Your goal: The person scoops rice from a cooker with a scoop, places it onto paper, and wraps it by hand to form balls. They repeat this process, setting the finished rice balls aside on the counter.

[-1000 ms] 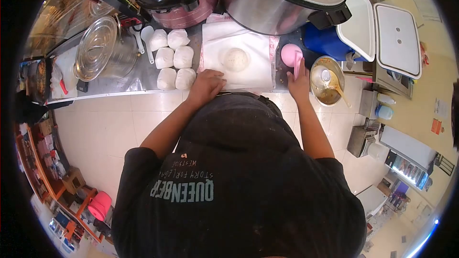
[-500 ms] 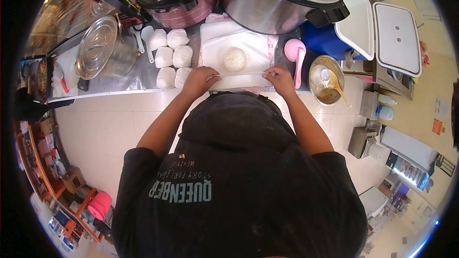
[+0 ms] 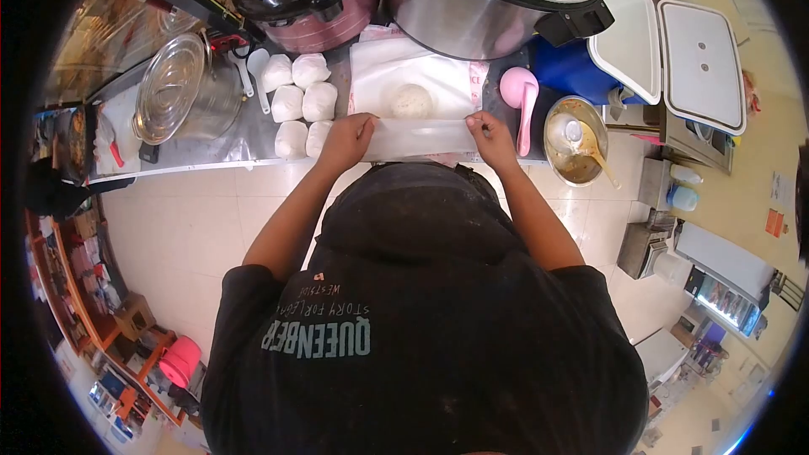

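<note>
A dome of white rice (image 3: 411, 102) lies on a stack of white wrapping paper (image 3: 455, 74) at the counter's front edge. The near edge of the top paper sheet (image 3: 421, 140) is lifted and stands up in front of the rice, covering its lower part. My left hand (image 3: 347, 141) pinches that edge at its left corner, and my right hand (image 3: 492, 138) pinches the right corner, so the paper is stretched between them. Several white wrapped bundles (image 3: 291, 104) sit in two columns just left of the paper, close to my left hand. Right of the paper lies a pink scoop (image 3: 527, 109).
A large cooker (image 3: 472, 13) full of rice and a pink-and-black cooker (image 3: 320, 13) stand behind the paper. To the right are a metal bowl (image 3: 575, 170) with a ladle and a blue cooler (image 3: 566, 72). A lidded pot (image 3: 211, 105) and white paddles (image 3: 259, 74) are at left.
Both hands have raised the paper's near edge and brought it slightly away from me, toward the rice. The sheet now hides the rice's lower part.
</note>
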The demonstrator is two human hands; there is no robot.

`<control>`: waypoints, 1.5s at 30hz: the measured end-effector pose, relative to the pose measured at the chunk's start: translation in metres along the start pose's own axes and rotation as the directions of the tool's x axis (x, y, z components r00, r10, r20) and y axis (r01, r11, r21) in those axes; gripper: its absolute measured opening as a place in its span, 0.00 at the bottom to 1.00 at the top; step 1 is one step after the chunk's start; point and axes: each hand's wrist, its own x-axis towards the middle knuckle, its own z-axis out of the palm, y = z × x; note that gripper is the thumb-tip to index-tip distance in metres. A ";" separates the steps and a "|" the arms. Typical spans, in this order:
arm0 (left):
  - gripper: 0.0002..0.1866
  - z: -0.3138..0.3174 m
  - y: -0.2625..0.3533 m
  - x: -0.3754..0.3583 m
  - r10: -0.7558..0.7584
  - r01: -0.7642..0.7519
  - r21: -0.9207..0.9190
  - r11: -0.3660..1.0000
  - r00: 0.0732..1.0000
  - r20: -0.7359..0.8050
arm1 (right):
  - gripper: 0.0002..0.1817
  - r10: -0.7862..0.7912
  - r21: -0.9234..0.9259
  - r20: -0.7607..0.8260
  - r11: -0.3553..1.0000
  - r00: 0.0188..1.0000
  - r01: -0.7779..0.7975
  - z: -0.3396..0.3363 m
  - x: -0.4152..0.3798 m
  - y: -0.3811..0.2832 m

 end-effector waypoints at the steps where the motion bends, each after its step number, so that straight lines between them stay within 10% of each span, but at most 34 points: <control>1: 0.10 -0.002 0.005 0.003 -0.067 0.067 -0.016 0.998 0.998 -0.016 | 0.12 -0.004 0.030 -0.002 1.000 1.000 0.004 0.000 0.002 0.000; 4: 0.08 -0.003 0.010 0.003 -0.014 0.006 -0.116 0.993 0.998 -0.066 | 0.10 -0.266 -0.015 -0.026 0.964 0.964 0.265 0.001 0.004 0.000; 11: 0.07 -0.014 -0.011 -0.014 0.360 -0.387 0.082 0.918 0.904 0.230 | 0.07 -0.210 -0.053 0.069 0.975 0.975 0.214 -0.017 -0.035 0.014; 14: 0.06 -0.018 0.003 -0.025 0.458 -0.463 0.020 0.886 0.882 0.113 | 0.08 -0.238 -0.035 0.009 0.971 0.971 0.239 -0.021 -0.057 0.009; 17: 0.09 -0.005 0.011 -0.028 -0.039 0.080 -0.312 0.947 0.990 0.135 | 0.13 -0.124 0.033 -0.078 0.991 0.989 0.126 -0.014 -0.063 0.002; 19: 0.14 0.016 -0.006 -0.020 -0.125 0.123 -0.309 0.943 0.992 0.014 | 0.19 0.150 0.028 -0.049 0.989 0.988 -0.148 -0.013 -0.053 0.000; 35: 0.21 0.036 -0.007 0.007 -0.579 0.570 -0.106 0.815 0.811 -0.087 | 0.24 0.150 -0.193 -0.090 0.967 0.984 -0.165 0.005 0.000 0.027; 41: 0.19 0.025 -0.004 0.028 -0.307 0.305 -0.046 0.951 0.926 -0.220 | 0.11 -0.010 -0.109 -0.175 0.994 0.985 -0.009 -0.012 0.021 -0.001; 45: 0.28 0.019 0.010 0.096 0.333 -0.261 0.415 0.871 0.937 -0.109 | 0.12 -0.294 -0.220 -0.123 0.939 0.948 0.263 -0.023 0.068 -0.002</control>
